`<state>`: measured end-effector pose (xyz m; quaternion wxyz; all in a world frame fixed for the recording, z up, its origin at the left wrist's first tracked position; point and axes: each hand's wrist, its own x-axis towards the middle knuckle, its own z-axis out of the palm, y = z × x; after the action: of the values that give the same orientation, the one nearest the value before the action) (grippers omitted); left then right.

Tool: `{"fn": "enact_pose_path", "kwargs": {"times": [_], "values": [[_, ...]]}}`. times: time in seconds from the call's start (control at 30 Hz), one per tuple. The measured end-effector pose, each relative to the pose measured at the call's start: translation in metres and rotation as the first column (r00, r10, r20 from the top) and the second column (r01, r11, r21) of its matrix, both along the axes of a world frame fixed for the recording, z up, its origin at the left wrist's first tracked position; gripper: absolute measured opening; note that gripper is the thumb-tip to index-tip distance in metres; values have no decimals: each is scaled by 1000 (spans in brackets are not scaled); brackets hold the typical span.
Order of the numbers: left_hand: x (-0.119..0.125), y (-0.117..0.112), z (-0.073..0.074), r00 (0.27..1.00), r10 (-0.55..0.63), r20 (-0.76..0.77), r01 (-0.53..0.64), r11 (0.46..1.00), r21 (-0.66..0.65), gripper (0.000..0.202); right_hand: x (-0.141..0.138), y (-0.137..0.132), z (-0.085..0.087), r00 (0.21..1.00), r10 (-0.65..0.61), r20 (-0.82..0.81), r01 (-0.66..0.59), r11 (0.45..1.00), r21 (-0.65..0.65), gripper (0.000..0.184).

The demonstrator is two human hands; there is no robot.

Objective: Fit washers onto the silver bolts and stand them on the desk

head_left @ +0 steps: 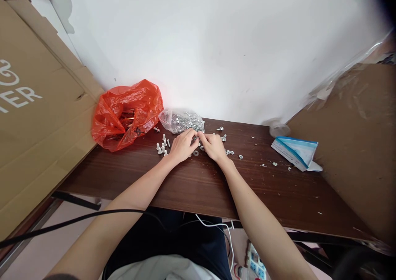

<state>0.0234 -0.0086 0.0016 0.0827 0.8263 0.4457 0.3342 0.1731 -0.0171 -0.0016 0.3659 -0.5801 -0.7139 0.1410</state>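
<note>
My left hand (185, 144) and my right hand (213, 146) meet over the middle of the table, fingertips nearly touching. My left fingers pinch a small metal fastener (195, 138), too small to tell whether bolt or nut. My right hand's thumb and forefinger are pressed together at the same spot; what they grip is hidden. Under and between the hands lie loose washers (196, 153). Left of my left hand stands a group of bolts (162, 148) on their heads. Just behind the hands sits a clear plastic bag (182, 121) full of metal fasteners.
A red plastic bag (130, 111) stands at the back left beside a cardboard box (40, 98). Single bolts (220, 128) and nuts (240, 156) lie to the right. A blue-and-white packet (295, 152) and a clear cup (279, 128) are near the right cardboard (346, 148).
</note>
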Motion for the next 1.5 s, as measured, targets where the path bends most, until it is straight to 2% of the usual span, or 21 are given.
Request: {"fn": "enact_pose_path", "kwargs": {"times": [0.27, 0.37, 0.5, 0.73, 0.93, 1.1, 1.5], "values": [[0, 0, 0, 1000, 10, -21, -10, 1000, 10, 13, 1, 1, 0, 998, -60, 18, 60, 998, 0, 48], [0, -1, 0, 999, 9, -42, -8, 1000, 8, 13, 1, 2, -1, 999, -36, 41, 35, 999, 7, 45], [0, -1, 1, 999, -9, -43, 9, 1000, 3, 14, 2, 2, -1, 1000, 3, 29, -3, 1000, 16, 50], [0, 1, 1, 1000, 3, -7, -3, 1000, -26, 12, 1, 1, 0, 1000, -22, 13, 22, 1000, -20, 56], [0, -1, 2, 1000, -7, -3, 7, 999, -39, 15, 0, 0, 1, 998, -56, 2, 56, 998, -43, 37], [0, 0, 2, 1000, 3, 3, -3, 999, -50, 16, 0, -1, 3, 1000, -14, -17, 13, 998, -67, 26], [0, 2, 0, 1000, 4, -29, -6, 998, -63, 16, 1, 2, 1, 999, 5, 47, -4, 1000, -21, 41]]}}
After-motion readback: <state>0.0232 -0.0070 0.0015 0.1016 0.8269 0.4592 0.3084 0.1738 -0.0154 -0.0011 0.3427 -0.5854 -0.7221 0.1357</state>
